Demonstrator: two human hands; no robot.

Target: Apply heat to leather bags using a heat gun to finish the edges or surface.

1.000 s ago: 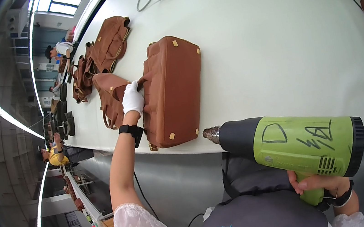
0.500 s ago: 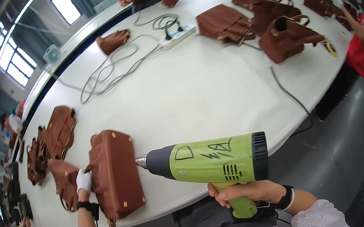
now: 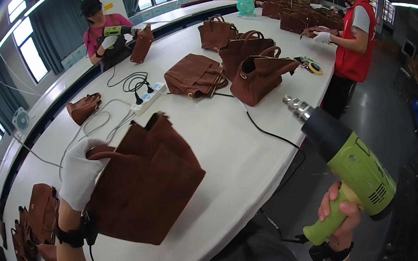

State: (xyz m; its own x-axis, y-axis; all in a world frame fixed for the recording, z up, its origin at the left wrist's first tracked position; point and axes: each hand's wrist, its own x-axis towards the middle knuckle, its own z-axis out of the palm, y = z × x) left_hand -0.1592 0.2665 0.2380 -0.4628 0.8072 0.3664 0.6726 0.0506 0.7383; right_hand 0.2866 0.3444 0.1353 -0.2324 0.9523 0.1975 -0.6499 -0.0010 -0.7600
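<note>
A brown leather bag [image 3: 147, 181] is raised over the near part of the white table, tilted, its opening toward the upper right. My left hand [image 3: 78, 174] wears a white glove and has its fingers closed on the bag's handle. At the lower right, my bare right hand [image 3: 339, 216] grips the handle of a green and black heat gun [image 3: 356, 169], whose metal nozzle points up and away, to the right of the bag.
More brown bags lie along the white table [image 3: 223, 160]: a pile [image 3: 42, 210] at left, several [image 3: 256, 87] beyond. A power strip [image 3: 146, 96] with cables sits mid-table. A co-worker in pink [image 3: 104, 33] holds another heat gun; one in a red vest [image 3: 358, 42] works at right.
My left hand has lifted the bag from its side into a raised, tilted position. The heat gun has swung from pointing left to pointing upward at the right, and the view has tilted up.
</note>
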